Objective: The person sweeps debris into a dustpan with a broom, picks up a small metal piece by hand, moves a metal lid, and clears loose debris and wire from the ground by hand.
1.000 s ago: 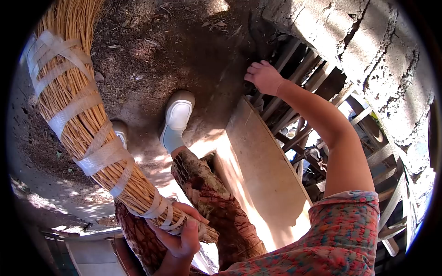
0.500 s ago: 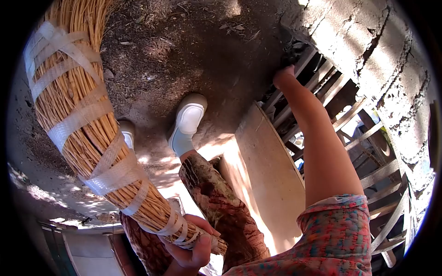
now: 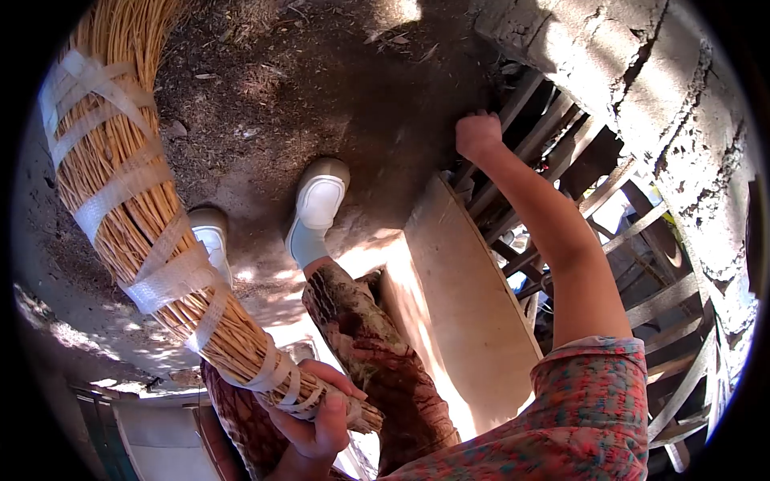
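My left hand (image 3: 325, 417) is wrapped round the bound handle end of a twig broom (image 3: 132, 192). Pale tape winds across the broom's bundled stalks, and its bushy end runs up past the top left edge. My right arm is stretched forward. At its end my right hand (image 3: 480, 136) is closed with the fingers curled, beside the wooden slats (image 3: 525, 120) and above the dark ground. Whatever is inside those fingers, if anything, is hidden.
A cracked concrete wall (image 3: 618, 64) rises at the right above the slats. A pale board (image 3: 465, 280) leans along their foot. My white-topped shoes (image 3: 322, 192) stand on soil (image 3: 257, 144) strewn with dry leaves. A light panel (image 3: 160, 437) shows at lower left.
My right hand has come back a little from the slats, and its curled fingers now show, with the elbow more bent. The broom has shifted slightly left and down in the view.
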`<state>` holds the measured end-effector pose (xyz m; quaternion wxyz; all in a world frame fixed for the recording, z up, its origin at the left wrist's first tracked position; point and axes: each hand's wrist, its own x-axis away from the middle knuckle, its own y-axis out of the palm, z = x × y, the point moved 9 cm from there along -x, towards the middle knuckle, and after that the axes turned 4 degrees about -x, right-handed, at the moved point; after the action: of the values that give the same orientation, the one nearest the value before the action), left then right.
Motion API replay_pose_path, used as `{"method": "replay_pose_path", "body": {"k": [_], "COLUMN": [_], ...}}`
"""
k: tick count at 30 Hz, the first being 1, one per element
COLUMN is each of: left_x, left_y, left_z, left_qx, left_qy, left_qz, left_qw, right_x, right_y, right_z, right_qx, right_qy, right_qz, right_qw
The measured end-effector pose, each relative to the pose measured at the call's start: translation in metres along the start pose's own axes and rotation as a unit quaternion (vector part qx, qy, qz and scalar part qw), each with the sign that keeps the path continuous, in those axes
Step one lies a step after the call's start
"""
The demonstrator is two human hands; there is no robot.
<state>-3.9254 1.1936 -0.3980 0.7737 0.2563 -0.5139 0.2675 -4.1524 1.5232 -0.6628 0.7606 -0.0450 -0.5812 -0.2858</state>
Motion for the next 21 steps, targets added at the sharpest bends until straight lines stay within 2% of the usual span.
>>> {"method": "replay_pose_path", "body": {"k": [1, 2, 3, 5, 8, 9, 11, 12, 13, 14, 15, 16, 18, 21], "left_x": [0.000, 0.000, -0.002, -0.002, -0.004, -0.002, 0.000, 0.001, 0.001, 0.001, 0.000, 0.000, 0.001, 0.002], "left_y": [-0.001, -0.003, -0.002, -0.001, 0.000, -0.001, -0.006, -0.008, -0.009, -0.008, -0.007, -0.007, -0.006, -0.007], "left_z": [0.000, 0.000, 0.001, 0.002, 0.004, 0.006, 0.001, -0.002, -0.004, -0.002, -0.001, -0.001, 0.000, -0.004], "left_qx": [-0.003, -0.006, -0.017, -0.015, -0.010, -0.004, -0.006, -0.011, -0.002, -0.001, 0.002, 0.005, 0.004, 0.032], "left_qy": [0.012, 0.024, 0.046, 0.043, 0.040, 0.043, 0.017, -0.004, -0.015, -0.014, -0.019, -0.025, -0.022, -0.016], "left_qz": [0.023, 0.047, 0.028, 0.027, 0.029, 0.031, 0.031, 0.028, 0.025, 0.024, 0.023, 0.024, 0.020, 0.016], "left_qw": [1.000, 0.999, 0.998, 0.999, 0.999, 0.999, 0.999, 1.000, 1.000, 1.000, 1.000, 0.999, 1.000, 0.999], "right_x": [0.004, 0.012, 0.008, 0.018, 0.010, 0.010, -0.004, 0.001, -0.007, -0.010, -0.006, -0.007, -0.012, -0.039], "right_y": [-0.026, -0.047, -0.049, -0.068, -0.055, -0.049, -0.024, -0.018, -0.004, 0.012, 0.023, 0.024, 0.045, 0.050], "right_z": [0.014, 0.031, 0.038, 0.061, 0.051, 0.045, 0.029, 0.029, 0.015, 0.004, 0.001, 0.002, -0.013, -0.010], "right_qx": [-0.098, -0.193, -0.193, -0.329, -0.287, -0.286, -0.205, -0.202, -0.076, 0.052, 0.082, 0.083, 0.164, 0.147], "right_qy": [0.012, 0.022, 0.025, 0.050, 0.098, 0.097, 0.121, 0.122, 0.075, 0.026, 0.002, 0.001, -0.077, -0.054], "right_qz": [0.137, 0.271, 0.274, 0.449, 0.471, 0.466, 0.331, 0.325, 0.215, 0.101, 0.053, 0.056, 0.022, -0.018], "right_qw": [0.986, 0.943, 0.942, 0.829, 0.829, 0.832, 0.913, 0.916, 0.971, 0.993, 0.995, 0.995, 0.983, 0.988]}}
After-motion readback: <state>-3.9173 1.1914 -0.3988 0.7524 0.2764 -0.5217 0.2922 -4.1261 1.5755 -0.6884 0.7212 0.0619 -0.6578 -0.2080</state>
